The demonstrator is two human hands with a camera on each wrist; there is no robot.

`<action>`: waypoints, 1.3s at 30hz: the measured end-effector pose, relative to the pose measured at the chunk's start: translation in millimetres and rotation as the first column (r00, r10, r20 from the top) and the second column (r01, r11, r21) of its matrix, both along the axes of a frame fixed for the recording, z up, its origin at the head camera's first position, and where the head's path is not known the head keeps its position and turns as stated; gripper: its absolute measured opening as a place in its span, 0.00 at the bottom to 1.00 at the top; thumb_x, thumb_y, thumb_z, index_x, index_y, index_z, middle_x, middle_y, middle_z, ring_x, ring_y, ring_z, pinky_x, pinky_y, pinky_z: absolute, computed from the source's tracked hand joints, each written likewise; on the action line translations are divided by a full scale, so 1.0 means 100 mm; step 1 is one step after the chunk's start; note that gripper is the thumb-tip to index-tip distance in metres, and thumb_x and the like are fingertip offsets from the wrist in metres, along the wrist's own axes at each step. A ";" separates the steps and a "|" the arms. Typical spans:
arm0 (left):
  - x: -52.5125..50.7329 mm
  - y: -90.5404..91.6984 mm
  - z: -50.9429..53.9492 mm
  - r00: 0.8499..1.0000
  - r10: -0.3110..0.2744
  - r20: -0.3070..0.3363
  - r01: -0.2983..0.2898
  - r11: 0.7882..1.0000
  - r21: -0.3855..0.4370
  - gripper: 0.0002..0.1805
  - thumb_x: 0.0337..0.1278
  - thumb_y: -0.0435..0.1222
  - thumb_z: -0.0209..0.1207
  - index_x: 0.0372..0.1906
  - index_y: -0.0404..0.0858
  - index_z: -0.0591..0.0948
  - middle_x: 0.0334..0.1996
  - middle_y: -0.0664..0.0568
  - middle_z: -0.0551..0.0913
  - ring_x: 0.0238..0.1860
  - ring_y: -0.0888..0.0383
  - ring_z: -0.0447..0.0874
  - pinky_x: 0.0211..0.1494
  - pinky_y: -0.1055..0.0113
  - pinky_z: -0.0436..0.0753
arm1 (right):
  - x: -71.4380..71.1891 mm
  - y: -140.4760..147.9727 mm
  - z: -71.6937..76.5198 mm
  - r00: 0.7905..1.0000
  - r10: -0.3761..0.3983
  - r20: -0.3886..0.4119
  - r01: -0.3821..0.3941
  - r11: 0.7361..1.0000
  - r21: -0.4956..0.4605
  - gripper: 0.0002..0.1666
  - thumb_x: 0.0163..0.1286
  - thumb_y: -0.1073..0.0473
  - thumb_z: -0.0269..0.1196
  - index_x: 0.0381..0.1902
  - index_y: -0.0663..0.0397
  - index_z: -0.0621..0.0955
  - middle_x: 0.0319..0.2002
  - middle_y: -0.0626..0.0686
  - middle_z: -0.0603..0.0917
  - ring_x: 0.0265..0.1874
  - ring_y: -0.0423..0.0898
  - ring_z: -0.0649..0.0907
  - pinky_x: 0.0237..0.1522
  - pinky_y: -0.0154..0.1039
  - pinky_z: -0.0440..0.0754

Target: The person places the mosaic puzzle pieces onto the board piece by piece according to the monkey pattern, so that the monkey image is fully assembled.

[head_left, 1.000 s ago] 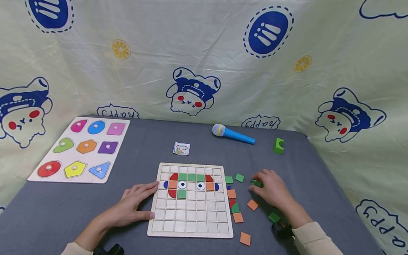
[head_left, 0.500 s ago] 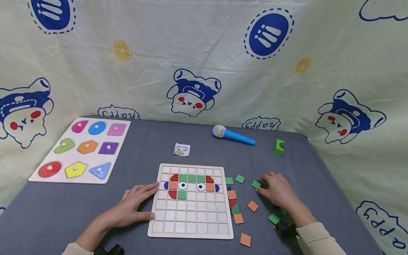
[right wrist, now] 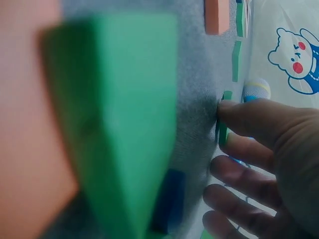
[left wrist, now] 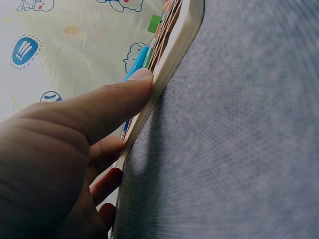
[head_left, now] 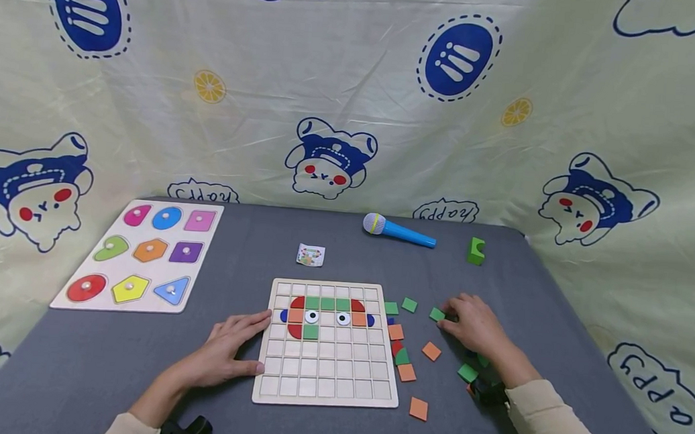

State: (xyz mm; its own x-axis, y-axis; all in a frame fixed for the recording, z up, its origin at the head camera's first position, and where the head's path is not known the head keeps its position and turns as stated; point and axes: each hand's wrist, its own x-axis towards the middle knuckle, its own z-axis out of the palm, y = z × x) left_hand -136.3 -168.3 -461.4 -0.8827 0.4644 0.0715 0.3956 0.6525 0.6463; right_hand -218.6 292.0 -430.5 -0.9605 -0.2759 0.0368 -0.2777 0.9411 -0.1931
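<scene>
My left hand [head_left: 221, 351] rests with fingers and thumb spread against the left edge of the wooden grid board [head_left: 349, 400]; the left wrist view shows the thumb on the board's edge [left wrist: 172, 59]. On the board lie red, green, orange and blue pieces and two eye pieces. Right of the board, my right hand [head_left: 477, 327] has its thumb and index finger at a small green square tile [head_left: 437, 315] on the table. In the right wrist view the hand [right wrist: 279, 149] pinches this green tile [right wrist: 223, 130] between thumb and index finger.
Loose green tiles [head_left: 409, 305] and orange tiles [head_left: 419, 409] lie right of the board. Behind it are a picture card [head_left: 310, 255], a blue microphone [head_left: 407, 234] and a green block [head_left: 475, 251]. A shape puzzle board [head_left: 165, 234] lies at the left.
My right hand has shifted slightly right and toward the body, and the green tile at its fingertips shows more fully. My left hand stays at the board's edge.
</scene>
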 end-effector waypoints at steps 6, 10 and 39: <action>0.00 0.00 0.00 1.000 0.002 0.007 -0.002 1.000 0.006 0.43 0.50 0.51 0.65 0.70 0.38 0.64 0.72 0.49 0.61 0.65 0.47 0.59 0.58 0.47 0.54 | 0.04 -0.04 0.03 0.999 0.021 -0.033 -0.021 1.000 -0.021 0.13 0.59 0.55 0.66 0.40 0.55 0.84 0.35 0.52 0.80 0.36 0.48 0.74 0.38 0.47 0.73; 0.00 0.00 0.00 1.000 0.002 0.007 -0.002 1.000 0.007 0.43 0.50 0.51 0.64 0.70 0.38 0.64 0.72 0.49 0.61 0.65 0.46 0.59 0.58 0.47 0.54 | 0.11 -0.15 0.09 0.997 0.045 -0.062 -0.047 0.999 -0.025 0.13 0.59 0.55 0.67 0.41 0.54 0.84 0.35 0.51 0.80 0.36 0.47 0.74 0.38 0.46 0.73; 0.01 0.00 0.01 1.000 -0.003 -0.029 0.003 1.000 -0.004 0.43 0.50 0.50 0.65 0.69 0.37 0.65 0.71 0.48 0.62 0.64 0.47 0.61 0.57 0.48 0.56 | 0.38 -1.32 0.08 0.923 0.359 -0.139 -0.364 0.931 -0.014 0.10 0.56 0.54 0.67 0.37 0.45 0.85 0.34 0.43 0.79 0.34 0.39 0.70 0.36 0.35 0.69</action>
State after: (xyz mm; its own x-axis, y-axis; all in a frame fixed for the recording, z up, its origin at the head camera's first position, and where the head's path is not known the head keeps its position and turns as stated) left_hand -135.7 -167.8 -460.6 -0.8789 0.4673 0.0953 0.4161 0.6535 0.6323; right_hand -180.4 159.5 -422.2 -0.7814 -0.5993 0.1738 -0.6231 0.7644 -0.1657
